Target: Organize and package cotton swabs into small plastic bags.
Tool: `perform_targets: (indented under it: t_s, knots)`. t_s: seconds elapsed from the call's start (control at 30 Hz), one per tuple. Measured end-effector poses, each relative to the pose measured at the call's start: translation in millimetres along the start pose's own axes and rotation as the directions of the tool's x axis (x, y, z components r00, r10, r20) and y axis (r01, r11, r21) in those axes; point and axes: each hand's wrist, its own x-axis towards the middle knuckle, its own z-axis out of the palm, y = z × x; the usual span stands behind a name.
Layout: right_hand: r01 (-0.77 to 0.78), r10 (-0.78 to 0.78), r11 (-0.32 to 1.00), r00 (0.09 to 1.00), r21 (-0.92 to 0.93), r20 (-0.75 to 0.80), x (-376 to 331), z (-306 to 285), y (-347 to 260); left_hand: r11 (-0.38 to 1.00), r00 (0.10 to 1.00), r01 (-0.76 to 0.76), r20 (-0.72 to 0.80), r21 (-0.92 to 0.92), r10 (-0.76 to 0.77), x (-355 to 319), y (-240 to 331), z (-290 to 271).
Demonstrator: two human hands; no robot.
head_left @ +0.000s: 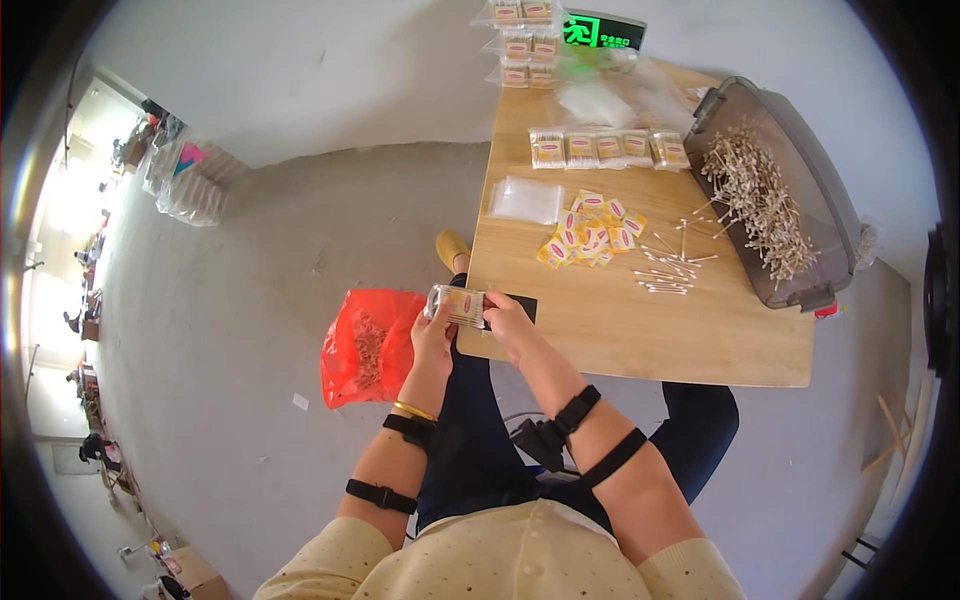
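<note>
Just off the table's near left corner, a small clear packet of cotton swabs (464,307) with a yellow and white label card is held level between my hands. My left hand (432,332) is closed on its left end. Thumb and fingers of my right hand (509,323) pinch its right end. Beside my right hand, a flat black object (524,308) lies at the table edge, partly covered. Farther up the table are a pile of yellow label cards (594,232), loose cotton swabs (668,270) and a stack of clear bags (526,200).
A grey bin (790,130) of cotton swabs lies tipped at the wooden table's (640,340) right side. Filled packets (608,150) stand in a row, others are stacked behind near a green exit sign (603,31). A red plastic bag (350,350) sits on the floor at left.
</note>
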Motion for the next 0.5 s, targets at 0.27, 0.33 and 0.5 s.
perform_targets:
  t_s: [0.27,0.33,0.5]
  knots:
    - [0.036,-0.039,0.987,0.999,0.155,0.012,-13.4,29.5,-2.0,0.993,0.997,-0.029,-0.077,-0.112,0.021,-12.7,4.2,8.6]
    - [0.026,-0.03,0.995,0.999,0.093,0.044,-19.9,11.2,-9.4,0.994,0.999,0.007,-0.053,-0.107,-0.012,-13.1,5.6,9.3]
    - [-0.132,0.119,0.983,0.987,0.127,0.105,-22.3,10.2,0.9,0.995,0.999,0.016,-0.042,-0.096,-0.02,-13.6,4.9,9.5]
